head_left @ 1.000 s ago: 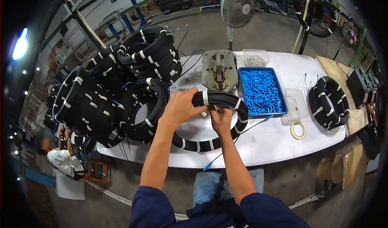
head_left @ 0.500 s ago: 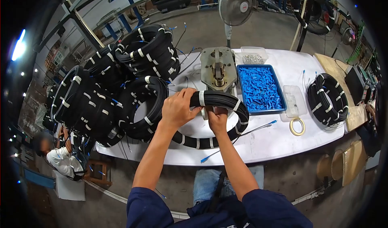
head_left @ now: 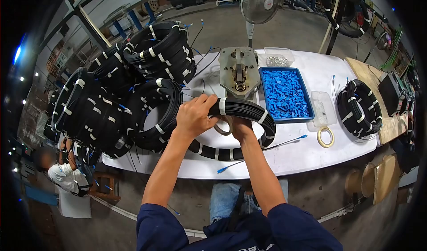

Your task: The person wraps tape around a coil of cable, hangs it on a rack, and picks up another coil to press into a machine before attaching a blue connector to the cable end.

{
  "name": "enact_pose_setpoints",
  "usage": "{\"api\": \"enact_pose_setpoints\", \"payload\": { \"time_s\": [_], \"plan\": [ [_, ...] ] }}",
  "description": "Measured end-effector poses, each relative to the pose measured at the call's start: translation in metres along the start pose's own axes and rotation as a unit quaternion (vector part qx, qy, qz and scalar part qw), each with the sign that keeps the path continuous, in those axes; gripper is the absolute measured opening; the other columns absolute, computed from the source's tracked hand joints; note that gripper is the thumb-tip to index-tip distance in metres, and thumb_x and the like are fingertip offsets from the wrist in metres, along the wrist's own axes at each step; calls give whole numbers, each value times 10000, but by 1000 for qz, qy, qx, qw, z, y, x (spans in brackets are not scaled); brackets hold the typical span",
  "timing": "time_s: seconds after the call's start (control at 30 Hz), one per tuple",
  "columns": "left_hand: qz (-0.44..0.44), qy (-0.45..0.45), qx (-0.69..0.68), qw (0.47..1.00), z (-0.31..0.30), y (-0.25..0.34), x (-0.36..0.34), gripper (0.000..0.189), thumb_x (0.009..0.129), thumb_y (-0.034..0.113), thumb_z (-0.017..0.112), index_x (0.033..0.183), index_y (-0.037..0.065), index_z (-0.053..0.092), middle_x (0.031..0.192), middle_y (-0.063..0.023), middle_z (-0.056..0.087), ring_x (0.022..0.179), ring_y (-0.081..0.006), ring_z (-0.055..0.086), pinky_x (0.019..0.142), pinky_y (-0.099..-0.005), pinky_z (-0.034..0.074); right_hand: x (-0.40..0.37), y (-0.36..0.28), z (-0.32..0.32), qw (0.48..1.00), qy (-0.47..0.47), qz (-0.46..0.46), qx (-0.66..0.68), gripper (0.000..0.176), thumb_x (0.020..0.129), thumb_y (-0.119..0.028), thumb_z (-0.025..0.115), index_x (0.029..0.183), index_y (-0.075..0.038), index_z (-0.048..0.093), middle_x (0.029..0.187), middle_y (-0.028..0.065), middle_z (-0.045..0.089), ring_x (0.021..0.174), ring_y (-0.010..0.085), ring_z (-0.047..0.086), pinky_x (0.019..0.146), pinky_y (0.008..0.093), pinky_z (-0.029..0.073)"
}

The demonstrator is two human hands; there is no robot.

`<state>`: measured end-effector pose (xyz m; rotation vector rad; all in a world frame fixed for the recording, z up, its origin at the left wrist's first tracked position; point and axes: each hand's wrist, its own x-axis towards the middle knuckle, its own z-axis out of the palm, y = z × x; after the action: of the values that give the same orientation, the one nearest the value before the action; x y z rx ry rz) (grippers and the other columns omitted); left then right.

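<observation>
A black cable coil (head_left: 215, 154) bound with white tape bands leans up from the table in front of me. My left hand (head_left: 195, 116) is closed around the upper left of the coil, its thumb on the inner side. Inside the ring, my right hand (head_left: 241, 128) reaches beneath the coil's upper stretch, and its fingertips are hidden behind the cable. A roll of tape (head_left: 223, 126) shows edge-on against this hand, between both hands. Cable ends with blue connectors (head_left: 226, 168) lie on the table at the coil's near side.
Stacked cable coils (head_left: 162, 55) crowd the left side. Behind my hands stands a metal press (head_left: 239, 70). To its right are a blue tray of small blue parts (head_left: 313, 113), clear plastic boxes (head_left: 323, 109), another tape roll (head_left: 325, 137) and another coil (head_left: 359, 108). A person (head_left: 66, 173) sits far left.
My right hand has turned and slid further under the coil, hiding more of its fingers. The tape roll now shows more of its ring. My left hand keeps its grip.
</observation>
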<state>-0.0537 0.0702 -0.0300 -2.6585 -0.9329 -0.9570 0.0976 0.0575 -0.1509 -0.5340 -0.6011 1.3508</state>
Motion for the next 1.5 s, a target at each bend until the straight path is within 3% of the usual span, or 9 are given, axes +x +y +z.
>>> {"api": "enact_pose_setpoints", "payload": {
  "time_s": [0.23, 0.3, 0.43, 0.57, 0.9, 1.1, 1.23, 1.4, 1.5],
  "plan": [
    [1, 3, -10, 1000, 3, 3, 1, 472, 586, 155, 764, 1021, 99, 592, 819, -61, 633, 680, -282, 648, 578, -361, 521, -12, -21, 13, 966, 25, 25, -255, 253, 949, -269, 605, 1072, -49, 625, 891, 56, 646, 803, 149, 627, 697, 309, 509],
    [-40, 9, -17, 999, 6, -3, -2, 449, 612, 177, 785, 1008, 106, 584, 822, -68, 656, 667, -296, 655, 573, -374, 522, -21, -34, 19, 871, 33, 94, -481, 270, 937, -275, 622, 1025, -21, 644, 807, 78, 667, 685, 165, 626, 648, 310, 503],
    [-63, 18, -10, 998, 3, -4, -5, 432, 632, 195, 802, 986, 121, 566, 782, -82, 667, 662, -320, 656, 564, -394, 520, -24, 30, -42, 718, -36, -218, -660, 184, 897, -199, 639, 1049, -98, 663, 946, 138, 648, 791, 302, 657, 700, 378, 516],
    [-101, 0, -9, 995, 4, 3, -5, 423, 634, 149, 779, 1004, 126, 577, 821, -84, 675, 714, -330, 661, 614, -408, 525, -38, 42, -28, 724, -40, -23, -688, 223, 902, -215, 592, 1109, -142, 633, 1080, 118, 602, 1026, 335, 593, 882, 433, 485],
    [-163, 108, -49, 979, -2, -2, -33, 426, 625, 14, 727, 1039, 69, 641, 923, -132, 683, 833, -343, 666, 727, -382, 531, -101, -1, -31, 811, 9, -263, -522, 141, 816, -24, 675, 954, -4, 654, 861, 135, 644, 711, 262, 642, 645, 324, 518],
    [-259, 161, -123, 944, 4, -8, -79, 388, 639, -26, 709, 1016, -4, 623, 839, -170, 666, 780, -329, 673, 739, -349, 511, -135, -10, -42, 741, 193, -406, -500, 192, 741, 15, 718, 888, -12, 597, 786, 104, 572, 652, 228, 551, 592, 311, 466],
    [-306, 264, -152, 902, 42, -14, -138, 392, 717, -66, 715, 1084, -35, 581, 907, -97, 661, 765, -173, 636, 732, -301, 512, -138, -17, -71, 761, 352, -245, -487, 631, 669, -216, 829, 1122, -26, 434, 1031, 80, 450, 937, 203, 446, 791, 342, 385],
    [-403, 343, -326, 783, 80, 13, -171, 228, 900, 99, 682, 1052, -5, 548, 848, -64, 609, 676, -134, 596, 614, -276, 512, -123, -28, -92, 851, 269, -166, -419, 832, 653, -234, 854, 1320, -28, 401, 1182, 111, 539, 1069, 215, 532, 869, 368, 422],
    [-432, 389, -405, 705, 106, 35, -176, 237, 926, 201, 667, 1005, 22, 534, 792, -41, 567, 653, -133, 563, 601, -296, 509, -108, -36, -99, 947, 120, -142, -262, 401, 759, -88, 784, 1096, 1, 584, 929, 37, 646, 837, 116, 605, 749, 252, 470]
  ]
}}
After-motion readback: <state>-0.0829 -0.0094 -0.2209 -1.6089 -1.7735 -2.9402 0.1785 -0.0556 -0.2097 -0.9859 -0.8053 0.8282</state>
